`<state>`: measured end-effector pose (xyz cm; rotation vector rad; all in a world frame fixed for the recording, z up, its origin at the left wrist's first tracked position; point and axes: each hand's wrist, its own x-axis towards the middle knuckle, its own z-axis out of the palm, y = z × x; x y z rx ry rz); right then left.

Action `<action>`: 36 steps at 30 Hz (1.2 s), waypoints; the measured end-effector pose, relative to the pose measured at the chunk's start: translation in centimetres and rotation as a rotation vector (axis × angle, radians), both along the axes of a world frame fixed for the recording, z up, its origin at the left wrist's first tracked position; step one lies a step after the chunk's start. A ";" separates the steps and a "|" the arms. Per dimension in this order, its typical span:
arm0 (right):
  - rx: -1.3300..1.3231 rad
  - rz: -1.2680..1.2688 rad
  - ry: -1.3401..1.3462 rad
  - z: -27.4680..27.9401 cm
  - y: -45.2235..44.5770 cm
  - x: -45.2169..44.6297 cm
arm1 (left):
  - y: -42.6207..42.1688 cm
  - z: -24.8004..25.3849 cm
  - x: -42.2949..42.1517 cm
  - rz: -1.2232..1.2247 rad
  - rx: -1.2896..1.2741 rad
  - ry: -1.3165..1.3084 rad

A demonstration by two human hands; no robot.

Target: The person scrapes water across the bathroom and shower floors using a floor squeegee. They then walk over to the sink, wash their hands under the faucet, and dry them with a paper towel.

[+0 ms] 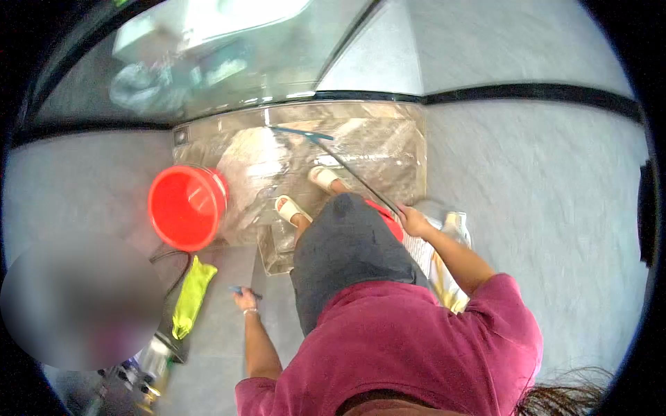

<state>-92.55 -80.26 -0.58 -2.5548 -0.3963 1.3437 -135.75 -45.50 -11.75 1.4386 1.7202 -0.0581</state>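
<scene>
My right hand (414,222) is wrapped round the long thin handle of a floor squeegee (361,182). Its blue head (302,132) rests on the wet, brown, stone-patterned floor (243,149) ahead of my feet. Out to the side, my left hand (244,299) is closed round a small object with a blue end (236,289) and a dark end; its kind is too small to make out. Both feet, in pale sandals (290,209), stand on the wet floor.
A red bucket (186,208) stands at the left edge of the wet floor. Below it hangs or lies a yellow-green cloth or bag (193,297), near several bottles (154,357). A glass panel (284,55) is in front. Packaging (454,236) lies beside my right leg.
</scene>
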 end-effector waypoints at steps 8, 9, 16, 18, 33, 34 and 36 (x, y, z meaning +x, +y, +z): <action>-0.444 -0.301 -0.272 -10.2 -13.3 -0.7 | 3.4 1.4 9.4 -0.141 -0.223 -0.110; -0.444 -0.317 -0.253 -11.7 -13.9 0.5 | 3.1 1.5 10.9 -0.185 -0.266 -0.156; -0.441 0.353 -0.074 -20.2 -7.3 -2.1 | 1.4 2.2 15.2 -0.290 -0.398 -0.411; -0.436 -0.404 0.124 -22.2 -2.8 -7.5 | 1.6 2.6 14.8 -0.388 -0.396 -0.383; 0.267 -0.128 0.344 -12.7 16.4 -16.3 | 2.4 4.9 11.1 -0.246 -0.140 -0.279; 0.294 -0.126 0.294 -10.8 14.0 -15.0 | 2.3 4.8 11.1 -0.236 -0.125 -0.276; 0.289 -0.113 0.175 -7.5 7.7 -12.6 | 1.6 5.2 11.2 -0.228 -0.102 -0.253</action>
